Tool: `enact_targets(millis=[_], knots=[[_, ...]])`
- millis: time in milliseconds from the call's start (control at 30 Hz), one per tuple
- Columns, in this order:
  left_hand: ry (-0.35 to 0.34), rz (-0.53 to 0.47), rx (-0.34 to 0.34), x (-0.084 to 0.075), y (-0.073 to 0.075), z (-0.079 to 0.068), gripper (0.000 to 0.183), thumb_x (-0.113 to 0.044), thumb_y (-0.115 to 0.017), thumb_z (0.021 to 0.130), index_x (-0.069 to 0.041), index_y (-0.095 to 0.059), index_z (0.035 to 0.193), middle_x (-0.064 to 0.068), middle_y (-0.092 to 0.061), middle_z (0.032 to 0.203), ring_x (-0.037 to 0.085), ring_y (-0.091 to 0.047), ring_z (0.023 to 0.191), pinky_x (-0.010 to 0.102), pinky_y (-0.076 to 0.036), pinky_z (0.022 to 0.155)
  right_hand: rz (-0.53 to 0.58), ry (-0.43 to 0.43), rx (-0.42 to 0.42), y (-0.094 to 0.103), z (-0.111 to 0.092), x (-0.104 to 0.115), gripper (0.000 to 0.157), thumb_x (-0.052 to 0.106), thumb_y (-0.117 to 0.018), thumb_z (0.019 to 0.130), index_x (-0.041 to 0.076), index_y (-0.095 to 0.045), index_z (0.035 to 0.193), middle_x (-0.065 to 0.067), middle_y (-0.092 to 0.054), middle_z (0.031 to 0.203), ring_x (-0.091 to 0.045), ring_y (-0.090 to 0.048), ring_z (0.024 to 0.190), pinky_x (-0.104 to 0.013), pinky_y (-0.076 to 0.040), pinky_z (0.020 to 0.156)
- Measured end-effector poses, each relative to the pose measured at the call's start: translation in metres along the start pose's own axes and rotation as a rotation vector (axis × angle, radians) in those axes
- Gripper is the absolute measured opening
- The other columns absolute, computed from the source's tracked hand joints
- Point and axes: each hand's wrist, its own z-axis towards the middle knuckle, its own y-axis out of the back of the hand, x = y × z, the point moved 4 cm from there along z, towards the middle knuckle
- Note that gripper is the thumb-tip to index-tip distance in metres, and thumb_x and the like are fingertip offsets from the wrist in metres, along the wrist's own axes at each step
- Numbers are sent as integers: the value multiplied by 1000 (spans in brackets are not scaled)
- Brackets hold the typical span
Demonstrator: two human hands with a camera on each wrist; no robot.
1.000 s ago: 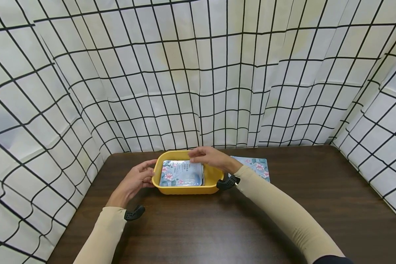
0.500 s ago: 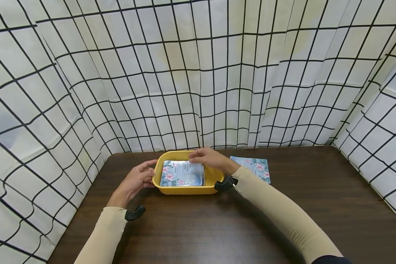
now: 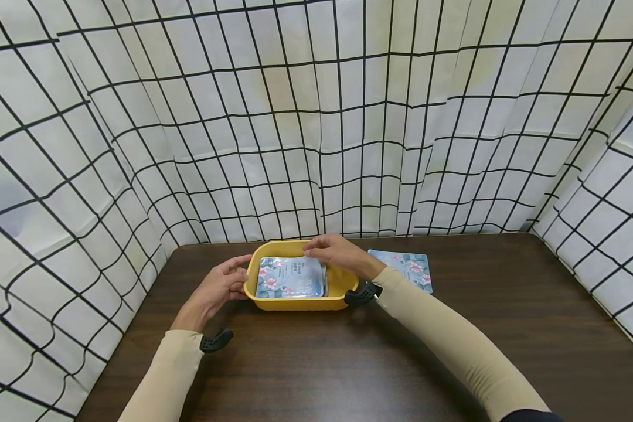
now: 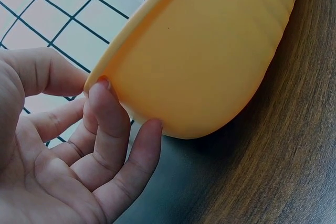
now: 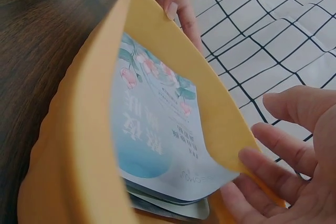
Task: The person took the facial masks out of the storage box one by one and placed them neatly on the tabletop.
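A yellow plastic basin [image 3: 302, 305] stands near the table's back edge. Several flat packets are stacked inside it; the top floral packet [image 3: 290, 278] is pale blue with pink flowers and printed characters. My left hand [image 3: 218, 290] pinches the basin's left rim between thumb and fingers, as the left wrist view shows. Over the basin's back right side, my right hand [image 3: 340, 255] has its fingers loosely extended. In the right wrist view those fingers [image 5: 273, 177] are close to a corner of the top packet; whether they touch it I cannot tell.
Another floral packet [image 3: 414, 269] lies flat on the dark wooden table [image 3: 316, 363], right of the basin and partly behind my right forearm. A white curtain [image 3: 348, 117] with a black grid surrounds the back and sides. Each wrist wears a black device [image 3: 216, 341].
The top packet's right edge and the fingers of my right hand have shifted very slightly. The left hand and the basin stay in place.
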Motion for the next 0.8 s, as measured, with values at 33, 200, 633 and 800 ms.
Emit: enact_targets(millis=[33, 200, 633, 800], knots=[[-2, 0, 3, 0, 0, 0, 60, -7, -52, 100, -10, -35, 157, 15, -58, 113, 20, -66, 82, 36, -60, 81, -3, 1, 3, 0, 0, 0, 38, 37, -65, 98, 15, -67, 130, 0, -62, 134, -27, -54, 121, -49, -43, 108], [-7, -16, 17, -2, 0, -2, 60, -7, -53, 100, -9, -33, 158, 14, -58, 113, 18, -65, 81, 36, -60, 81, -20, -22, 27, -1, -2, 0, 41, 30, -65, 99, 9, -62, 134, -3, -63, 131, -25, -58, 118, -45, -46, 106], [-12, -14, 23, -1, 0, -2, 59, -7, -53, 100, -10, -36, 156, 12, -59, 110, 17, -66, 80, 39, -60, 82, -22, -60, 48, -2, -4, 3, 44, 5, -71, 92, 6, -61, 134, -10, -62, 135, -26, -59, 117, -42, -51, 102], [-10, -10, 24, 0, 0, -2, 58, -7, -53, 101, -9, -35, 157, 13, -58, 111, 18, -66, 82, 37, -60, 82, -37, -68, 50, -1, -5, 3, 46, 4, -76, 88, 12, -64, 132, -5, -64, 134, -24, -59, 121, -38, -51, 99]])
